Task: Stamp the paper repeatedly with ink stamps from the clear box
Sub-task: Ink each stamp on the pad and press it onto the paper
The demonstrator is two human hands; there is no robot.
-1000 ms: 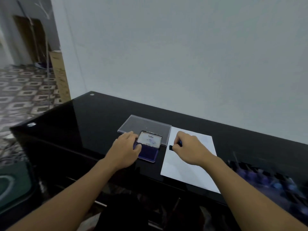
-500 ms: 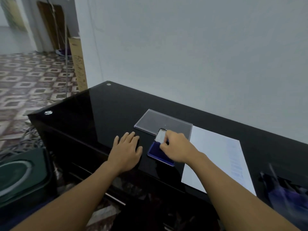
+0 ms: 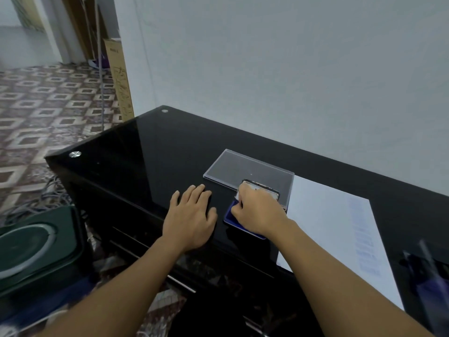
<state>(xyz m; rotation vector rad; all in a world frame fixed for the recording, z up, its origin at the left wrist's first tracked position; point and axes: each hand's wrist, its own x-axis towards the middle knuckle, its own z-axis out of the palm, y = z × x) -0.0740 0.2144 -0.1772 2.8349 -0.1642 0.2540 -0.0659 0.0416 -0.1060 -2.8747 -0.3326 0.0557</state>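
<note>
Blue ink pad (image 3: 230, 218) lies unsteadied beneath my curled right hand (image 3: 257, 212); a stamp grip I cannot confirm. Left hand (image 3: 192, 220) rests flat on the glass table (image 3: 158, 166). Pad may skid, smudging the adjacent paper (image 3: 328, 227).

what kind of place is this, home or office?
Likely a room in a home: patterned tiled floor, glossy black glass table against a bare wall, what looks like a speaker and loose cables on the floor.
</note>
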